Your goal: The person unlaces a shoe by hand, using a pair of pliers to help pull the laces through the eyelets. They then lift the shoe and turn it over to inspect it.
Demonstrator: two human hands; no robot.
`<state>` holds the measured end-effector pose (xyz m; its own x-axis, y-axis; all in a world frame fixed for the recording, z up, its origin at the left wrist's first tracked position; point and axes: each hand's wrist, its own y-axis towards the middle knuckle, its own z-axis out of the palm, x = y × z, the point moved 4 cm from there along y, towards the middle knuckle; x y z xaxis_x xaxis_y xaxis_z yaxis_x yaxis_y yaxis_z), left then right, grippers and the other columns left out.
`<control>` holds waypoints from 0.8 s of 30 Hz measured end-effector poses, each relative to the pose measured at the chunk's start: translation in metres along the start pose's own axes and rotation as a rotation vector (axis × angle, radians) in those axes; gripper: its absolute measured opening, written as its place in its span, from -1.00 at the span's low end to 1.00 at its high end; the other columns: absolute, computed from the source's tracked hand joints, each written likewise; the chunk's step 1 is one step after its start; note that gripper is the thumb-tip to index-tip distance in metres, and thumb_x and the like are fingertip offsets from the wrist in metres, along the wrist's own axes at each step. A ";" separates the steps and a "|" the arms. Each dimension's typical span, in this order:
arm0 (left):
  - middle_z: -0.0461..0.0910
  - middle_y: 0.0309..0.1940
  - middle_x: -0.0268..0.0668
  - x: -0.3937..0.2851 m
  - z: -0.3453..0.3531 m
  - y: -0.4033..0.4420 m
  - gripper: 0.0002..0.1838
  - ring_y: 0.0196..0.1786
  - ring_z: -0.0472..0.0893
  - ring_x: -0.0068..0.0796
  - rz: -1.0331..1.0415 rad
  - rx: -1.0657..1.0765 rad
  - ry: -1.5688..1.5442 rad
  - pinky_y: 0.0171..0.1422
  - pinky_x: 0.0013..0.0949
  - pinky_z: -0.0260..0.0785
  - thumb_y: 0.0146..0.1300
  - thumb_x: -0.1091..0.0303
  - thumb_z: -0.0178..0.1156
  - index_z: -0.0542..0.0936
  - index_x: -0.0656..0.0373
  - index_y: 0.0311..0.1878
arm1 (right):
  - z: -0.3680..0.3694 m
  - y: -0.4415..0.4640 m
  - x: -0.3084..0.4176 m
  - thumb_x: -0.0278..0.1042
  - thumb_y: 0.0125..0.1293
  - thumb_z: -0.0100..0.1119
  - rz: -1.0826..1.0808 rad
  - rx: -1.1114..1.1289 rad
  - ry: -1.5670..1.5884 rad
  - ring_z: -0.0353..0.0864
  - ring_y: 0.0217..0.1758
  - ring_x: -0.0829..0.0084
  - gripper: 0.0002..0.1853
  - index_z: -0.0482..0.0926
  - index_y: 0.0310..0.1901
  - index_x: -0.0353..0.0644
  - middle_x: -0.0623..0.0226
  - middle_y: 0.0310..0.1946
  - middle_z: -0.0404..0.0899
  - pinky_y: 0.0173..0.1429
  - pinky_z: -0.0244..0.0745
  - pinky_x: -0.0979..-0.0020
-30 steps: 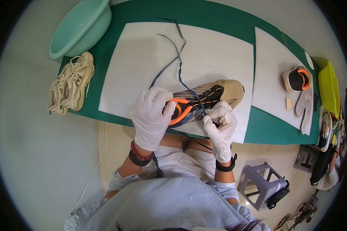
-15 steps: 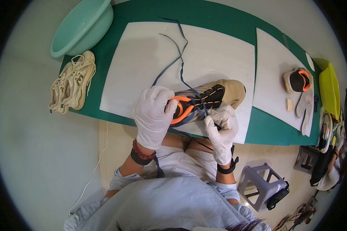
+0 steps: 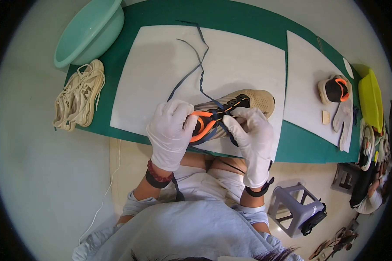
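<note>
A beige, grey and black shoe (image 3: 261, 102) with an orange-edged collar lies on a white foam sheet (image 3: 152, 65), toe pointing right. My left hand (image 3: 170, 132), in a white glove, is closed on the shoe at its collar and tongue. Over the lacing my gloved right hand (image 3: 253, 141) pinches the dark blue shoelace (image 3: 220, 125) close to the eyelets. Two long lace ends run away from the shoe across the sheet and cross each other. The fingertips of my right hand partly cover the lace they hold.
Cream sneakers (image 3: 86, 98) and a mint basin (image 3: 89, 32) stand at the left of the green table (image 3: 231, 13). On a second white sheet (image 3: 302, 69) are another shoe (image 3: 333, 90), insoles (image 3: 343, 119) and a small tan block (image 3: 325, 117). A yellow basin (image 3: 370, 98) stands far right; a grey stool (image 3: 296, 209) is below.
My right hand has moved up and in from the shoe's near side to the lacing, drawing the lace there. My left hand keeps its hold on the collar. The view has shifted slightly.
</note>
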<state>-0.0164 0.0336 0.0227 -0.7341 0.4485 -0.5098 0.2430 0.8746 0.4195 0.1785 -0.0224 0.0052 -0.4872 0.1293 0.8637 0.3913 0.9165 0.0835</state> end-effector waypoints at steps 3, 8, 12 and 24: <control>0.71 -0.20 -0.31 0.002 0.001 -0.001 -0.80 -0.09 0.66 -0.21 0.005 -0.009 0.002 0.02 -0.21 0.55 0.14 0.56 0.46 0.69 0.14 -0.18 | 0.012 -0.001 -0.005 -0.38 0.30 0.60 -0.024 -0.014 0.112 0.65 -0.29 0.35 -0.82 0.77 -0.19 -0.24 0.25 -0.28 0.69 -0.18 0.51 0.41; 0.73 -0.20 -0.32 0.002 0.001 -0.001 -0.80 -0.09 0.66 -0.23 -0.018 -0.001 -0.010 0.02 -0.22 0.55 0.13 0.56 0.47 0.69 0.15 -0.19 | 0.017 -0.004 -0.017 -0.49 0.36 0.54 0.129 -0.014 0.473 0.48 -0.31 0.61 -0.85 0.72 -0.29 -0.30 0.43 -0.30 0.58 -0.21 0.38 0.52; 0.73 -0.20 -0.32 0.000 0.000 -0.001 -0.81 -0.10 0.66 -0.23 -0.018 -0.010 -0.020 0.02 -0.22 0.55 0.13 0.57 0.46 0.69 0.15 -0.20 | 0.019 -0.005 -0.019 -0.52 0.39 0.52 0.072 -0.028 0.561 0.43 -0.32 0.69 -0.85 0.71 -0.32 -0.27 0.50 -0.32 0.53 -0.23 0.35 0.55; 0.72 -0.21 -0.32 0.000 0.000 -0.001 -0.79 -0.11 0.66 -0.21 0.012 -0.026 -0.009 0.01 -0.22 0.54 0.12 0.57 0.47 0.68 0.13 -0.20 | 0.015 -0.007 -0.029 -0.68 0.35 0.43 0.019 -0.052 0.617 0.45 -0.37 0.68 -0.80 0.59 -0.36 -0.26 0.42 -0.31 0.57 -0.26 0.38 0.53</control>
<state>-0.0163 0.0330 0.0222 -0.7253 0.4607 -0.5116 0.2353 0.8643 0.4446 0.1782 -0.0264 -0.0277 0.0549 -0.1117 0.9922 0.4404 0.8946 0.0764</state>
